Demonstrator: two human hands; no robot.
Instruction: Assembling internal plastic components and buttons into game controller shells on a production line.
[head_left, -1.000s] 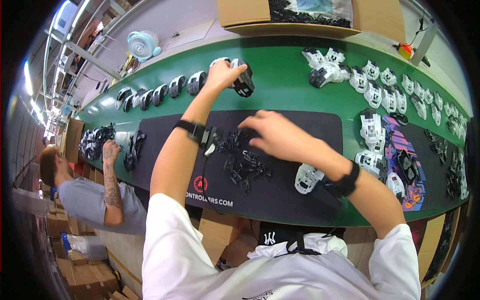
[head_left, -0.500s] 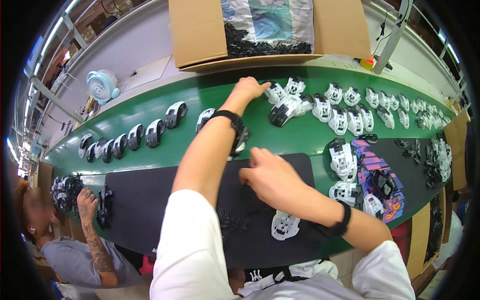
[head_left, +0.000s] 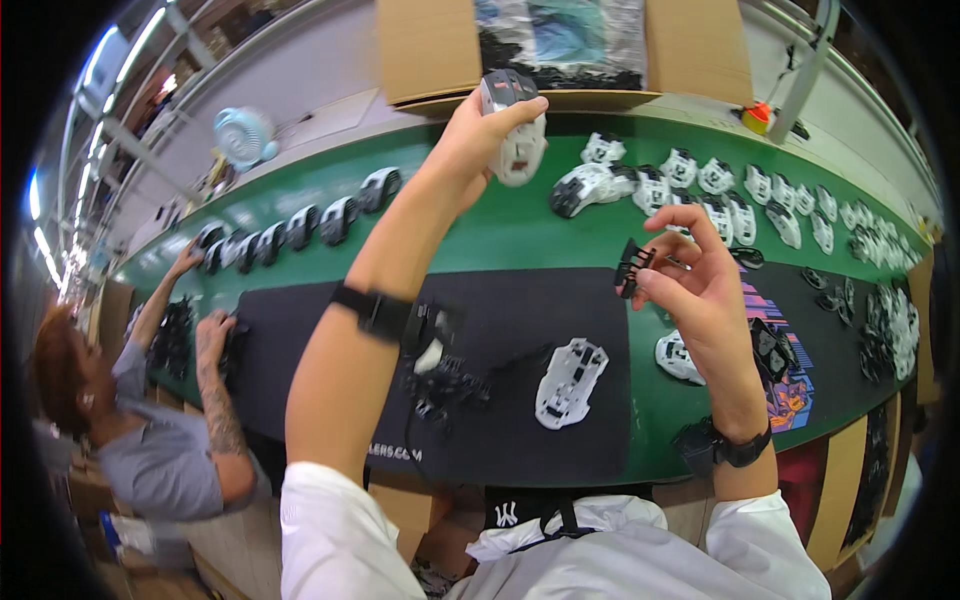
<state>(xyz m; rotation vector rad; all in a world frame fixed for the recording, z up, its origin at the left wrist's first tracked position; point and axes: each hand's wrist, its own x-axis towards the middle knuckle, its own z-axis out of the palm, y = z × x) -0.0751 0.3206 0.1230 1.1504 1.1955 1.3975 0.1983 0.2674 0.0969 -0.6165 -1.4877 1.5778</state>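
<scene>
Left grip [head_left: 476, 138] clamps around a white-and-grey shell [head_left: 520, 152] | right grip [head_left: 698, 275], lower right of it, pinches a black clip [head_left: 631, 268] | hollow white housing [head_left: 571, 384] lies below, between both | a loosening pinch could drop the clip

A rounded shell [head_left: 517, 158], dark grey toward its upper end and white toward its lower end, is held aloft just above and right of the upper centre of the frame. It stands nearly upright, its left side partly covered, with a small reddish-brown patch on the white portion. A small black clip-like part [head_left: 630, 268] with short prongs facing right is held up right of centre, its long edge tilted slightly from vertical.
</scene>
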